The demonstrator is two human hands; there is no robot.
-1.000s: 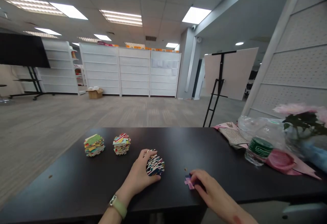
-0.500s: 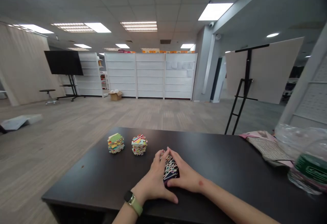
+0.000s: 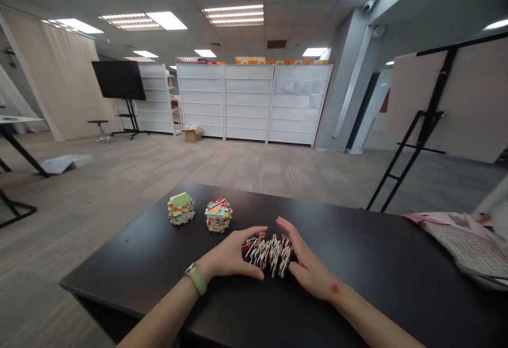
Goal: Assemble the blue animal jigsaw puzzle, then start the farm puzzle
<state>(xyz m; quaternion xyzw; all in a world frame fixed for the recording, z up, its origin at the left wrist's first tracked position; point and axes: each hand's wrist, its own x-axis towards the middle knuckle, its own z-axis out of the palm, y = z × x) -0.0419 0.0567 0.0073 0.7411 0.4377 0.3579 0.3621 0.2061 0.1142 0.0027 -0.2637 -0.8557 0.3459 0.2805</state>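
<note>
A row of thin, light-edged pieces [image 3: 270,254] stands on edge above the dark table [image 3: 159,284], between my hands. My left hand [image 3: 234,253], with a green-banded watch at the wrist, curves round the row's left end, thumb in front and fingers behind. At the right end, my right hand [image 3: 307,263] presses against the pieces with thumb and fingers. Farther left on the table are two stacks of similar pieces, one with a green top [image 3: 181,209] and one with a red and white top [image 3: 218,215].
On the table's right side lies a patterned cloth bag with pink trim [image 3: 456,234]. Beyond the table are a black easel stand [image 3: 424,126] with a board, white shelves [image 3: 248,104], a screen [image 3: 119,80] and a cardboard box [image 3: 192,134].
My hands have moved apart, and the pieces between them now show as a wider row with their edges up. The view has shifted, with more of the room's left side showing.
</note>
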